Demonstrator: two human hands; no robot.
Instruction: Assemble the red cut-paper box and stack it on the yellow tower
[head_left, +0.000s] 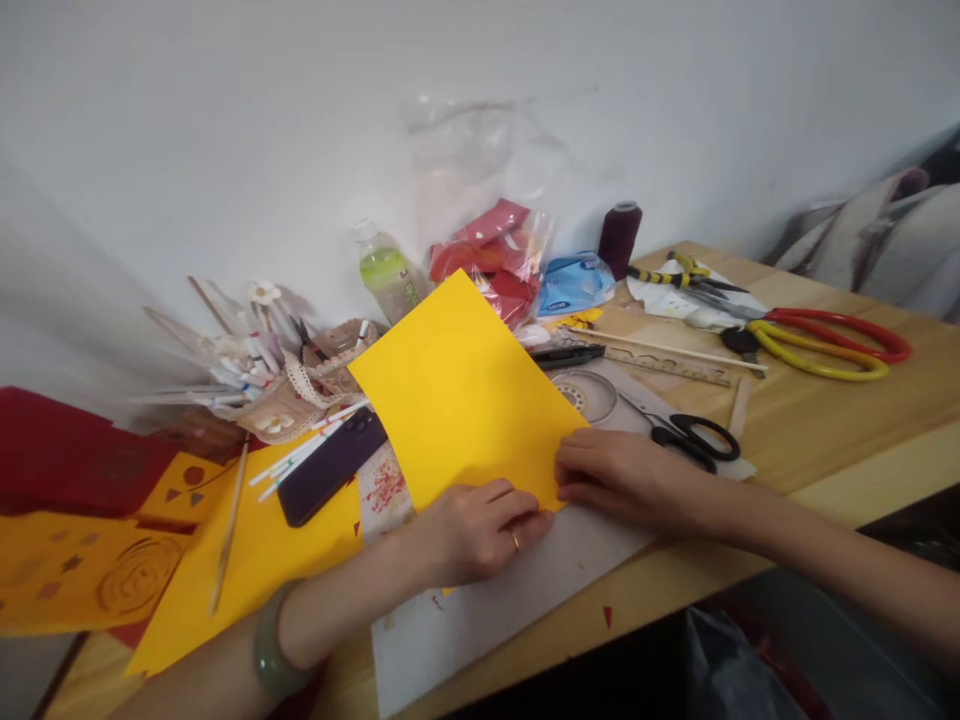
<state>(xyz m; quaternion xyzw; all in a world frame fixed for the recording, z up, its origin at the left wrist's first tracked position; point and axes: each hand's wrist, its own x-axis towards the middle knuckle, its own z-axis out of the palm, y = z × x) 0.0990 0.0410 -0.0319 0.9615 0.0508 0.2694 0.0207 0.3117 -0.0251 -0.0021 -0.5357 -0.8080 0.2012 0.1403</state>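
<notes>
A yellow sheet of paper (465, 390) is tilted up over the work surface, its far corner pointing at the wall. My left hand (484, 530), with a ring on one finger, has its fingers curled at the sheet's near edge. At the right corner, my right hand (619, 475) pinches the same sheet between closed fingers. Both thumbs are largely hidden. Beneath the sheet lies a white sheet (517, 620) with red specks on it. Close to my right hand rest black-handled scissors (690, 440) and a roll of clear tape (589, 393).
A dark phone (334, 467) and a thin stick (229, 525) lie on other yellow paper (187, 600) at left. Behind stand a pen basket (289, 395), a bottle (386, 265) and a thread spool (620, 240). Red-and-yellow-handled scissors (825, 345) and pliers (686, 277) lie at right.
</notes>
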